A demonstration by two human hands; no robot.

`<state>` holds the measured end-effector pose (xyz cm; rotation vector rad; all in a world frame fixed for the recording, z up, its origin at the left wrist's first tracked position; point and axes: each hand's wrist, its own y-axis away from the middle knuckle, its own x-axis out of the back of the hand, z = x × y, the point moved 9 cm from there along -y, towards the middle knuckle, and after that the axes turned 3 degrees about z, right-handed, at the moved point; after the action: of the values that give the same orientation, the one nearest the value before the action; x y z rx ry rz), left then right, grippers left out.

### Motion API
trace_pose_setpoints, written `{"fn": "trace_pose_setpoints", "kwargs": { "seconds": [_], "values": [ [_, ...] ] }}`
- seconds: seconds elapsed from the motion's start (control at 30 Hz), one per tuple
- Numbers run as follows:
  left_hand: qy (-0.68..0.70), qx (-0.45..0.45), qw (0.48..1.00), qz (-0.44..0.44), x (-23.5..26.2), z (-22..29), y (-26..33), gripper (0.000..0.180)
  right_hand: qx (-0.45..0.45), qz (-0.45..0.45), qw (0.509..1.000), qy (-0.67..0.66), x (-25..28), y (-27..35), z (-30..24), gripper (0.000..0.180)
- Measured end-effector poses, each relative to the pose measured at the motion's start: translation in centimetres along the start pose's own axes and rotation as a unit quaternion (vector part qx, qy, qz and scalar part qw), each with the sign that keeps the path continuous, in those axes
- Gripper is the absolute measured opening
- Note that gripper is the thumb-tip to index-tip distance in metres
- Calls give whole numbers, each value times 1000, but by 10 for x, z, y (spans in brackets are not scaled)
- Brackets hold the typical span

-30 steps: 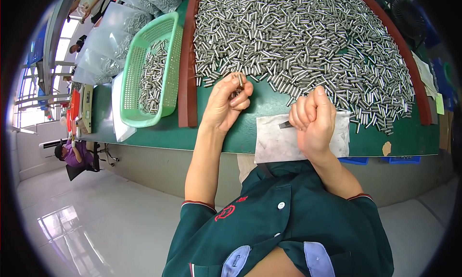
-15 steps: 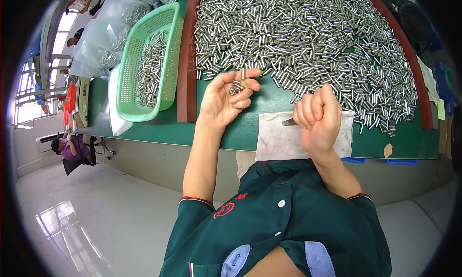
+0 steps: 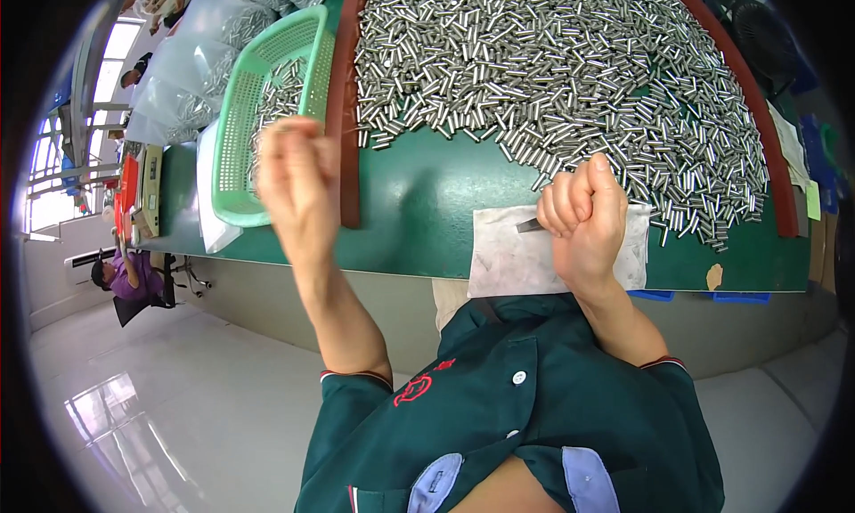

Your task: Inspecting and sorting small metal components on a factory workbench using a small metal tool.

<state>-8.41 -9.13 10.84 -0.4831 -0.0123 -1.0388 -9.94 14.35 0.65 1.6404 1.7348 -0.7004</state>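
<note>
My left hand, smeared by motion, is over the right side of a light green plastic basket. The basket holds small shiny metal pins. Whether any pins are in the left hand is too blurred to tell. My right hand is closed in a fist above a greyish white cloth. From its left side sticks the flat, dark tip of a metal tool; the fist hides the rest. Beyond both hands spreads a wide pile of loose metal pins on the green tabletop.
Dark red rails border the pile left and right. Clear plastic bags of parts stand left of the basket, near a scale and a red tray. A person in purple sits far left. At the back right is a black fan.
My left hand has swung left from the near edge of the pile, where it held several pins, to the basket. The right fist stays nearly in place with the tool.
</note>
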Motion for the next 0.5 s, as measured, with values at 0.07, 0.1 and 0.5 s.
{"fn": "trace_pose_setpoints", "kwargs": {
  "seconds": [0.07, 0.1, 0.5],
  "values": [
    [-210, -98, 964, 129, 42, 18, -17, 17, -4, 4, 1000, -1, 0, 0, 1, 43],
    [-266, -115, 948, 132, 50, 18, -26, 17, -2, 4, 1000, -1, 1, 0, 1, 42],
    [-425, -200, 878, -94, -34, -20, 13, 7, -20, 19, 1000, -2, 4, 0, 5, 44]
  ]
}}
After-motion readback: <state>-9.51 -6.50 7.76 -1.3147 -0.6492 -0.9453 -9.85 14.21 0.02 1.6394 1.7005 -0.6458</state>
